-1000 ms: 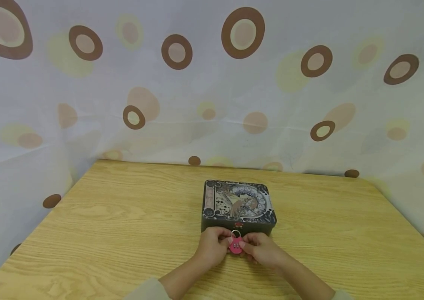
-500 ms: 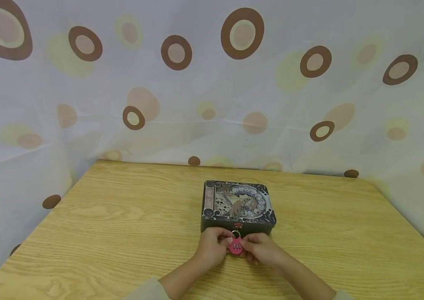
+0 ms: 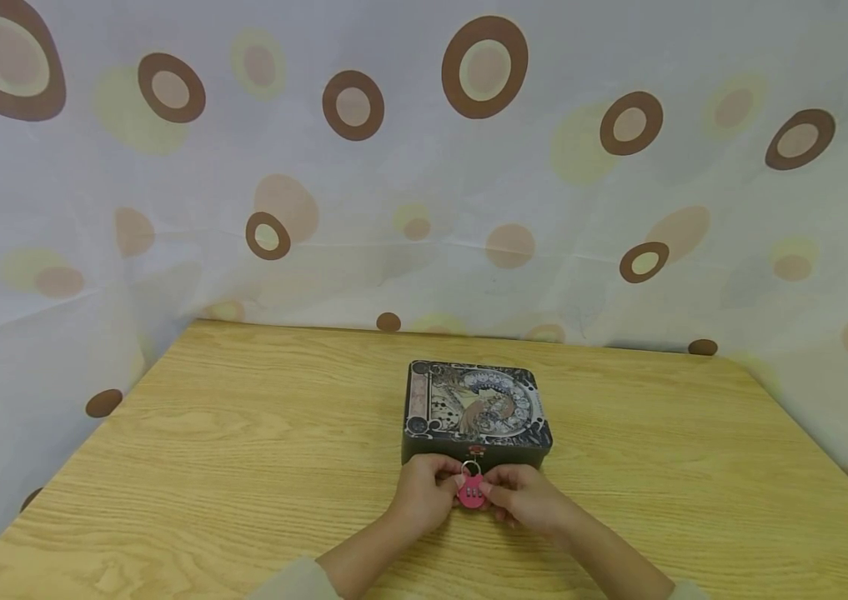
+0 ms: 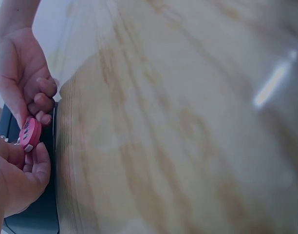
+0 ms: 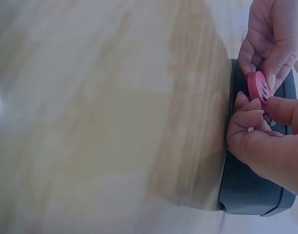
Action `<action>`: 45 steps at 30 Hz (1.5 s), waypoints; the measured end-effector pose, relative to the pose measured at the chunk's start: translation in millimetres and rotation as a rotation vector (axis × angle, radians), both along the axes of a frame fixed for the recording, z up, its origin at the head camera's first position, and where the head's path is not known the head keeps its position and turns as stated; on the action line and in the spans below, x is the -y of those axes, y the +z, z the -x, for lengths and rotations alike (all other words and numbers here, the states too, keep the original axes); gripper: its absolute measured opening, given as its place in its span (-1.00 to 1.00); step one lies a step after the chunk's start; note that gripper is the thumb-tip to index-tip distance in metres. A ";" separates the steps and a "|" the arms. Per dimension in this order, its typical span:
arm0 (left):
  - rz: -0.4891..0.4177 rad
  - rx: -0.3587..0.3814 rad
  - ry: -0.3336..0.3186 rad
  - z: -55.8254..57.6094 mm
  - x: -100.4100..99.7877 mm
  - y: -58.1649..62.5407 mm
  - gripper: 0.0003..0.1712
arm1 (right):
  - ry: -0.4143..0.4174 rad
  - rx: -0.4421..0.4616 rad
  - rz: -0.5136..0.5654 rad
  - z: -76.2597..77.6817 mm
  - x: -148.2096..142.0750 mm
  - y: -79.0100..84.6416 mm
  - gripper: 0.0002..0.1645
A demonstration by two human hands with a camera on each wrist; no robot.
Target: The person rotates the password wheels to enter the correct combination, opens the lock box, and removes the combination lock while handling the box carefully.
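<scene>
A pink combination padlock [image 3: 472, 494] with small number dials hangs by its metal shackle in front of a dark tin box [image 3: 479, 404]. The box has an ornate printed lid and a red clasp [image 3: 477, 451] at its front, right above the shackle. My left hand [image 3: 422, 493] pinches the padlock from the left, thumb near the top of its body. From the other side my right hand [image 3: 527, 498] pinches it, the thumb beside the dials. In the right wrist view the padlock [image 5: 259, 87] sits between both hands' fingertips, close to the box's front wall [image 5: 251, 187].
The box stands on a wood-grain table [image 3: 258, 442], near its middle. Behind and at both sides hangs a pale curtain [image 3: 408, 167] with brown and yellow circles.
The right thumb has shifted slightly right off the padlock's face, so more of the dials show than a second ago. The box and my left hand stay in place.
</scene>
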State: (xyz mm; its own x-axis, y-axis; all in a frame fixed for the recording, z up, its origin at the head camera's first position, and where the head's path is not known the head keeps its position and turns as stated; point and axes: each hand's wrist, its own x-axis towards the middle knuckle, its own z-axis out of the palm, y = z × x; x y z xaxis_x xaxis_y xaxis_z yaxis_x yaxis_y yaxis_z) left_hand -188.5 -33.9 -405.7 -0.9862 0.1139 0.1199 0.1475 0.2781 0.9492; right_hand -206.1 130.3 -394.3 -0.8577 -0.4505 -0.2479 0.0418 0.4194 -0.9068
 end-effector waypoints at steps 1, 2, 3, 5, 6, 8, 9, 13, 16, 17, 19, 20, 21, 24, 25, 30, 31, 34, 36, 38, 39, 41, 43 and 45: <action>-0.002 0.003 -0.001 0.0 0.0 0.0 -0.90 | 0.000 -0.002 0.000 0.1 0.2 -0.1 -0.72; -0.005 0.006 -0.002 0.1 0.1 0.1 -0.90 | -0.001 -0.002 0.001 0.2 0.3 -0.3 -0.72; -0.008 0.008 -0.002 0.2 0.0 0.2 -0.90 | -0.002 -0.003 0.002 0.2 0.4 -0.4 -0.72; -0.011 0.012 -0.001 0.2 -0.1 0.3 -0.90 | -0.004 -0.001 0.005 0.0 0.3 -0.5 -0.73; -0.013 0.015 -0.001 0.3 -0.1 0.4 -0.90 | -0.005 0.000 0.006 0.0 0.2 -0.5 -0.73; -0.016 0.019 -0.002 0.3 -0.2 0.5 -0.90 | -0.002 0.002 0.009 -0.1 -0.1 -0.7 -0.72; -0.016 0.019 -0.002 0.3 -0.2 0.5 -0.90 | -0.002 0.003 0.009 -0.1 -0.2 -0.6 -0.73; -0.012 0.022 -0.002 0.8 -0.1 0.0 -0.90 | 0.004 0.010 0.011 0.0 -0.5 -0.2 -0.73; -0.002 0.025 0.001 1.0 0.0 0.0 -0.90 | 0.003 0.011 0.011 0.1 -0.1 -0.5 -0.74; 0.002 0.024 0.003 0.9 0.1 0.1 -0.90 | 0.003 0.008 0.010 0.1 0.2 -0.7 -0.74; 0.010 0.022 0.006 0.8 0.1 0.3 -0.90 | 0.002 0.001 0.008 0.0 0.9 -1.1 -0.75; 0.014 0.021 0.007 0.8 0.0 0.3 -0.90 | 0.003 -0.003 0.005 -0.2 1.2 -1.2 -0.75; 0.015 0.022 0.008 0.7 -0.1 0.2 -0.90 | 0.004 -0.006 0.003 -0.3 1.5 -1.3 -0.75; 0.017 0.018 0.009 1.0 -0.6 -0.4 -0.90 | 0.009 -0.013 -0.003 -0.3 1.7 -1.9 -0.76; 0.017 0.017 0.009 1.1 -0.9 -0.7 -0.90 | 0.012 -0.014 -0.006 -0.1 1.6 -2.3 -0.76; 0.015 0.004 0.011 1.4 -2.0 -1.5 -0.91 | 0.019 -0.014 -0.017 1.1 0.8 -3.8 -0.76; 0.015 0.004 0.012 1.4 -2.1 -1.5 -0.91 | 0.019 -0.014 -0.020 1.1 0.8 -3.7 -0.76; 0.010 0.006 0.009 1.4 -2.2 -1.4 -0.91 | 0.020 -0.008 -0.024 0.7 0.8 -2.8 -0.75; 0.010 0.006 0.009 1.5 -2.2 -1.3 -0.91 | 0.021 -0.006 -0.027 0.1 1.1 -1.5 -0.75; 0.012 0.007 0.011 1.5 -2.3 -1.2 -0.91 | 0.024 -0.003 -0.028 -0.3 1.5 -0.3 -0.75; 0.014 0.007 0.012 1.4 -2.3 -1.2 -0.91 | 0.026 -0.003 -0.028 -0.5 1.8 0.3 -0.74; 0.017 0.010 0.014 1.4 -2.3 -1.1 -0.91 | 0.026 -0.006 -0.030 -0.6 2.3 1.1 -0.73; 0.018 0.017 0.016 1.3 -2.3 -1.1 -0.90 | 0.027 -0.008 -0.031 -0.3 2.5 1.2 -0.73; 0.019 0.024 0.016 1.2 -2.2 -1.1 -0.90 | 0.026 -0.009 -0.031 0.0 2.7 1.1 -0.72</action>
State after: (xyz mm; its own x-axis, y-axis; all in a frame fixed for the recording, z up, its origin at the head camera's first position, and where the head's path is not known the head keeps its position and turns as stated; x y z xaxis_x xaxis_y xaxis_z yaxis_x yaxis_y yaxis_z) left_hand -189.7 -31.7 -406.8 -0.9905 0.0998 0.0942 0.1201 0.2985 0.9468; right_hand -206.1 127.6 -393.3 -0.8483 -0.4646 -0.2541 0.0224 0.4480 -0.8938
